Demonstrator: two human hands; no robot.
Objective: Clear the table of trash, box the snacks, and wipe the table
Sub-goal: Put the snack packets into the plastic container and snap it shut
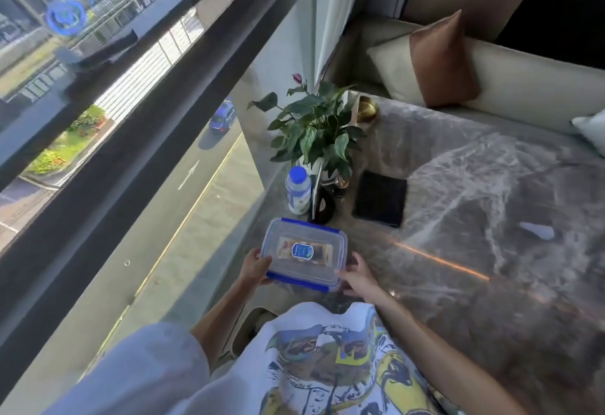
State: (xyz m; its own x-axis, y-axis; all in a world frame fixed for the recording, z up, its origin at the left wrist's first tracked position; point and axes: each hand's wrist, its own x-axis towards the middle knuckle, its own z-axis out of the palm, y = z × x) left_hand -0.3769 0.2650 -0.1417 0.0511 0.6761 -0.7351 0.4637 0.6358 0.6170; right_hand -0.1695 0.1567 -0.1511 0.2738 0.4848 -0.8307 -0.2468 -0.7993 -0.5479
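A clear plastic snack box (307, 279) with blue clips and a closed lid sits at the near left corner of the grey marble table (474, 192). Through the lid I see a yellow snack packet (303, 250) with a blue label. My left hand (254, 266) grips the box's left end. My right hand (355, 275) rests at the box's right front corner, fingers spread and touching it. A small white scrap of trash (537, 230) lies on the table to the right.
Behind the box stand a white bottle with a blue cap (298, 190), a potted plant (316, 130), a dark bottle (325, 203) and a black square mat (380, 198). A large window runs along the left. A sofa with cushions (438, 61) sits beyond the table.
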